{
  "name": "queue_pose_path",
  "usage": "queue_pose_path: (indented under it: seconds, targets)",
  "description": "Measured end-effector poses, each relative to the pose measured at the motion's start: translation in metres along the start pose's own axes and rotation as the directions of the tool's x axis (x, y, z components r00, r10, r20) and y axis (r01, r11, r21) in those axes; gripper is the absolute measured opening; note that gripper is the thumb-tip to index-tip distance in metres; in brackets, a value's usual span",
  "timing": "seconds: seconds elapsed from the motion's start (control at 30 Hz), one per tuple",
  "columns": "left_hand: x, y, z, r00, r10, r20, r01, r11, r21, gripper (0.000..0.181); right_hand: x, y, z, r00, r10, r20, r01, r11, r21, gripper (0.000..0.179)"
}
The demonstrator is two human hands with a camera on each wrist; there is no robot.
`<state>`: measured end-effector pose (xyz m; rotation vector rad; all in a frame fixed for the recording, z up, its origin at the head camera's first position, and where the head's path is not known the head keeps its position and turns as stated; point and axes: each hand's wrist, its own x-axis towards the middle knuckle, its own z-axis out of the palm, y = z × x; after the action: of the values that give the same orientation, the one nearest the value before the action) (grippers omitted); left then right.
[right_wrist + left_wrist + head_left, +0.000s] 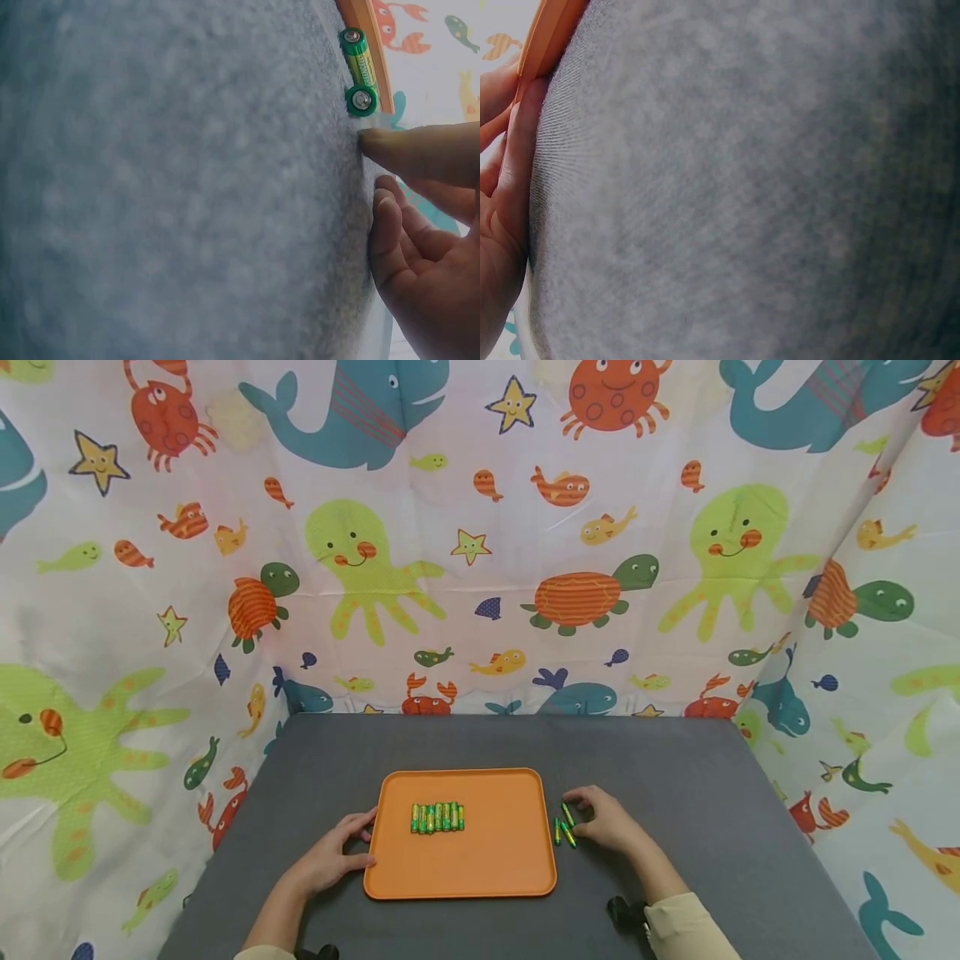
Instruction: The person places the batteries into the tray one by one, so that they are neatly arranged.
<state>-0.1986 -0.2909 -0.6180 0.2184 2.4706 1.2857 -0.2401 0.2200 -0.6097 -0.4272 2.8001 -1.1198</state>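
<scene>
My left hand (330, 858) rests at the left side of an orange tray (495, 860), thumb and fingertips spread along its rim. In the left wrist view, the thumb touches the tray's outer wall (551, 37). A row of several green-and-yellow batteries (438, 817) lies side by side on the tray. Three loose batteries (557, 832) lie on the table just right of the tray. My right hand (606, 818) reaches in beside them, fingertips and thumb apart around the upper one. In the right wrist view, two batteries (362, 67) show ahead of the thumb, with none visible between the fingers.
A grey table (705, 810) lies under the tray and hands. Behind it and at both sides hangs a white curtain (465, 602) printed with sea animals. Black wrist straps (626, 914) and light sleeves (686, 927) show at the front.
</scene>
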Motion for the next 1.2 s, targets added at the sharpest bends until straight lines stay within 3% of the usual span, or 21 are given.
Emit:
queue_pose_path:
  seconds: [0.33, 0.63, 0.8, 1.2]
  targets:
    - [0.0, -0.003, 0.001, 1.0, 0.006, 0.0, -0.006, 1.0, 0.002, 0.088, -0.002, -0.002, -0.001, 1.0, -0.001, 0.001, 0.001, 1.0, -0.007, 0.048]
    - [0.002, -0.002, 0.001, 1.0, 0.002, -0.002, -0.002, 1.0, 0.011, 0.088, -0.001, 0.002, -0.004, 0.993, 0.105, -0.05, -0.101, 0.991, 0.083, 0.047]
    - [0.002, -0.004, 0.0, 1.0, 0.001, 0.005, -0.001, 1.0, 0.016, 0.088, 0.0, -0.002, -0.006, 0.991, 0.124, -0.059, -0.117, 0.987, 0.113, 0.047]
    - [0.002, -0.005, 0.0, 1.0, 0.009, 0.0, -0.009, 1.0, 0.024, 0.088, 0.005, -0.036, -0.007, 0.984, 0.159, -0.08, -0.144, 0.975, 0.167, 0.049]
